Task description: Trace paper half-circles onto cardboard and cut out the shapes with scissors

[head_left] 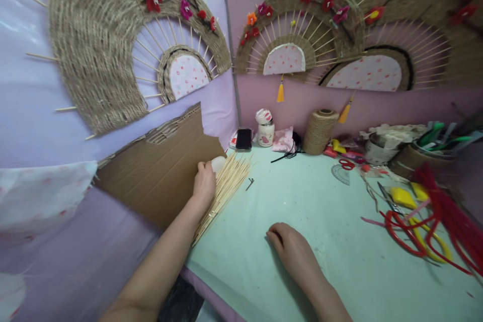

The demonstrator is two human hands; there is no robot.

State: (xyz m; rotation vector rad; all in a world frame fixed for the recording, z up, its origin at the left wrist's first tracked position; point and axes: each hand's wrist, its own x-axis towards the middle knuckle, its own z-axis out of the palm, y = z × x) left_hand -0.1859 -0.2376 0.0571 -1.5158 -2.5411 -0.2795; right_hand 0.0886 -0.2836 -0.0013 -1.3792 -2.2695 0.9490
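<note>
My left hand (205, 184) reaches to the left side of the table with its fingers curled at the edge of a white rounded piece (218, 164). Its fingertips are partly hidden, and they appear to grip that piece. Right beside this hand lies a loose bundle of thin bamboo sticks (222, 188), with a brown cardboard sheet (162, 171) leaning on the other side. My right hand (289, 244) rests on the pale green table (256, 256), fingers curled in and nothing visible in them. A small metal piece (249, 184) lies just right of the sticks.
At the back stand a phone (243, 139), a white jar (265, 131) and a twine spool (320, 132). Scissors (405, 234), red strips (449, 216), a protractor (340, 174) and a pot of tools (422, 158) occupy the right. Woven fans (98, 45) hang on the walls.
</note>
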